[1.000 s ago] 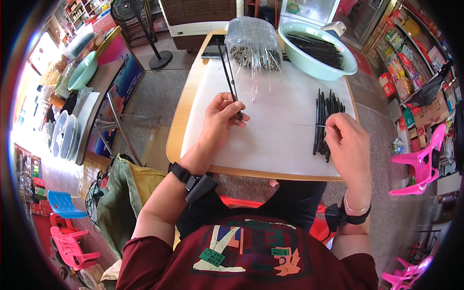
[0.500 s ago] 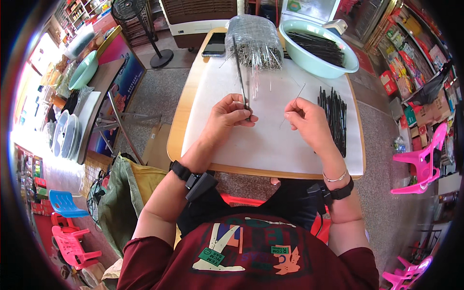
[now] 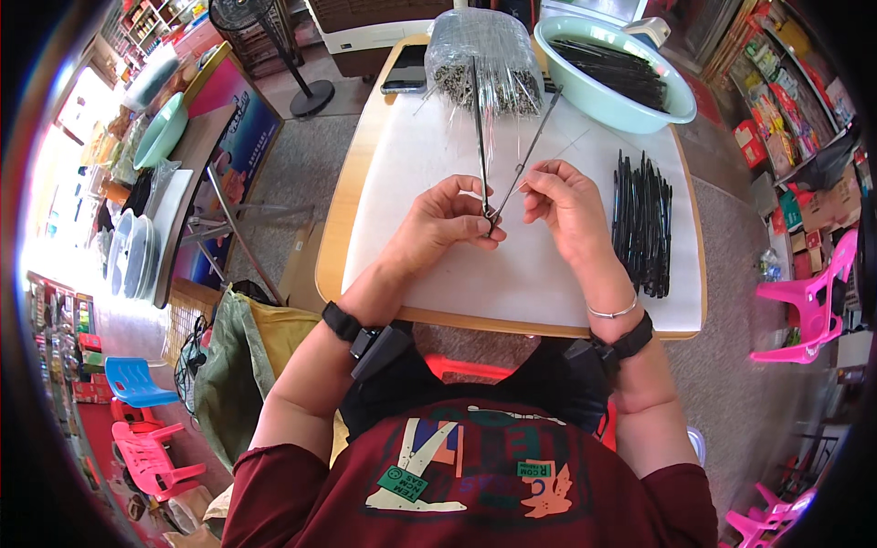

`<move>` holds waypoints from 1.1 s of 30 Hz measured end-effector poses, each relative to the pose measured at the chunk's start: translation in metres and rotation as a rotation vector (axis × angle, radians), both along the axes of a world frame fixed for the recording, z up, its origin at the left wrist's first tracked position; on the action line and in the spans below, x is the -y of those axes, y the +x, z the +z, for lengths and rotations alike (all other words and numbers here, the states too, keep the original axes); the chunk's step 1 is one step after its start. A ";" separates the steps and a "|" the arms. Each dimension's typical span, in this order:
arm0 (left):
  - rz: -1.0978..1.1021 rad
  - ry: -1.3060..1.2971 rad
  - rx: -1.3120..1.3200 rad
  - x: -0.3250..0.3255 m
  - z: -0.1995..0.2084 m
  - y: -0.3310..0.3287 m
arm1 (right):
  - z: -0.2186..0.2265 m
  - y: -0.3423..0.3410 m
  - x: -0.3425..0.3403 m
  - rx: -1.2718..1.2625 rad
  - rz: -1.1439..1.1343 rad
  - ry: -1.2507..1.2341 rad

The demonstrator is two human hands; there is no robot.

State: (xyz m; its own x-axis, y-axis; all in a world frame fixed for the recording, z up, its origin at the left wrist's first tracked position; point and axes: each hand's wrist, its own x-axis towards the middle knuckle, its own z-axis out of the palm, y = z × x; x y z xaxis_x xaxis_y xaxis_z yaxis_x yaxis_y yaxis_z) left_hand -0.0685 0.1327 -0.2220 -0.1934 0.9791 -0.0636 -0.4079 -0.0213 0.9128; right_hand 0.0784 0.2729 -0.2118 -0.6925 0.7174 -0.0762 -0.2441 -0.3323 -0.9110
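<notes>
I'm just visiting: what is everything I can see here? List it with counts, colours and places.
Table: one, white top, wooden edge, centre
Wrapped bundle: one, clear wrap, table's far end
Phone: one, black, left of bundle
Basin: one, pale green, far right, holding dark sticks
Stick pile: one, black, table's right; sticks too crowded to count
Fan: one, black, upper left
Sack: one, green, floor left
Blue chair: one, blue, left
Pink chairs: at least three, pink, both sides
Dark strips: two, black, in a V
Left grip: one, bare, holding strips
Right grip: one, bare, pinching fine wire
</notes>
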 end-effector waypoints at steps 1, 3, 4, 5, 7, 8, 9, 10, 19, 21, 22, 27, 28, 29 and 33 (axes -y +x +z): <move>0.006 0.001 -0.007 0.000 0.001 0.001 | -0.001 0.000 0.001 0.007 0.036 -0.016; 0.009 -0.004 -0.011 -0.001 0.001 0.001 | -0.003 -0.001 0.000 0.006 0.041 -0.025; 0.006 0.001 -0.025 -0.001 0.001 0.001 | -0.004 -0.001 0.000 0.002 0.050 -0.028; 0.003 0.007 -0.038 -0.001 0.001 0.001 | -0.004 -0.001 0.001 0.004 0.050 -0.034; -0.001 -0.002 -0.036 -0.001 0.000 0.001 | -0.003 -0.001 0.001 0.017 0.054 -0.032; -0.005 -0.005 -0.036 -0.001 -0.001 0.000 | -0.003 0.000 0.001 0.018 0.051 -0.036; -0.007 -0.008 -0.035 -0.001 0.000 0.001 | -0.004 0.000 0.000 0.025 0.061 -0.032; -0.015 -0.002 -0.044 -0.001 0.001 0.001 | -0.004 0.000 0.000 0.032 0.070 -0.027; -0.039 -0.004 -0.047 0.000 0.002 0.001 | -0.011 0.001 -0.005 0.018 0.103 -0.107; -0.047 0.002 -0.051 -0.001 0.001 0.001 | -0.011 0.000 -0.005 0.026 0.096 -0.110; -0.050 0.001 -0.049 0.000 0.001 0.001 | -0.011 0.000 -0.005 0.034 0.092 -0.116; -0.053 -0.002 -0.054 0.000 0.000 0.001 | -0.008 0.001 -0.004 0.053 0.105 -0.129; -0.052 -0.006 -0.056 0.000 0.000 0.001 | -0.009 0.001 -0.004 0.054 0.105 -0.135; -0.051 -0.010 -0.058 0.000 0.000 0.001 | -0.009 0.001 -0.004 0.054 0.105 -0.135; -0.055 -0.001 -0.043 0.000 -0.002 0.001 | -0.009 0.001 -0.004 0.054 0.099 -0.138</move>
State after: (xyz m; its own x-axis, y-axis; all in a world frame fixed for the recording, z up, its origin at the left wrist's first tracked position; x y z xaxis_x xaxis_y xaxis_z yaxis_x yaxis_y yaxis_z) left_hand -0.0678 0.1323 -0.2236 -0.1414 0.9883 -0.0571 -0.3684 0.0010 0.9297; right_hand 0.0797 0.2767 -0.2210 -0.7518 0.6258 -0.2078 -0.1561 -0.4752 -0.8659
